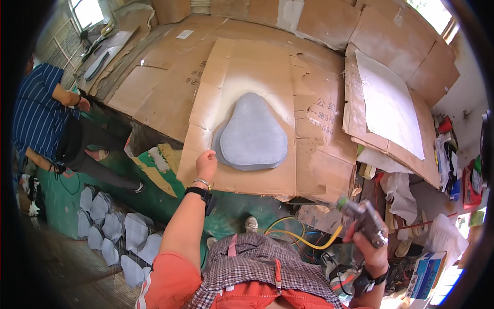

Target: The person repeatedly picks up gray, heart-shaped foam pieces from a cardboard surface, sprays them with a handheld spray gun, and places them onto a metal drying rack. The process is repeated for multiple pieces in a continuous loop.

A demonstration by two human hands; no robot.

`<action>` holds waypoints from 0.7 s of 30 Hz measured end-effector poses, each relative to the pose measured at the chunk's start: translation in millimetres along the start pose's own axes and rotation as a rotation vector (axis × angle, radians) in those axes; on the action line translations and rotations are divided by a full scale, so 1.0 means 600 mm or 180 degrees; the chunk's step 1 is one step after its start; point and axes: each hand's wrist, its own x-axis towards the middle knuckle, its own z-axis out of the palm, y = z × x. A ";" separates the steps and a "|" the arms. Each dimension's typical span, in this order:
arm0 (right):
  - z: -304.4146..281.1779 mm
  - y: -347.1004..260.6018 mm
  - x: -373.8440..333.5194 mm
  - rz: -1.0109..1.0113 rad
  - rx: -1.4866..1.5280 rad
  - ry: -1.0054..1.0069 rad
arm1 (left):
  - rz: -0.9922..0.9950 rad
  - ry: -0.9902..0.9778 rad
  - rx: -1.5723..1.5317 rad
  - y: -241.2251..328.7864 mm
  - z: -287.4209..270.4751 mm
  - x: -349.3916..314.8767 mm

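A stack of grey, rounded triangular pads (253,131) lies on a cardboard sheet in front of me. The lower pad peeks out past the top one at the left and along the bottom. My left hand (207,167) is closed at the stack's lower left edge, its fingertips apparently pinching the lower pad's rim. Off to the right, past the cardboard's near edge, my right hand (364,243) grips a metal spray gun (369,222) with a green tip. A yellow hose (324,246) runs from the gun. Pale overspray rings the pads.
Cardboard (247,67) covers the table and the wall behind. A white sheet (388,103) lies on raised cardboard at the right. Several grey pads (136,232) rest on a mesh rack at lower left. Another person (49,113) in a striped shirt stands at the left.
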 end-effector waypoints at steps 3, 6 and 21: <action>-0.025 0.015 -0.015 0.0446 -0.0139 -0.0360 | 0.0098 -0.0102 0.0509 0.040 0.032 0.004; -0.013 0.007 0.021 0.0237 0.0064 -0.0144 | 0.0170 -0.0214 0.1003 0.056 0.056 0.015; -0.055 0.017 0.022 0.0290 -0.0065 -0.0050 | -0.0255 -0.0279 0.0922 0.095 0.073 0.022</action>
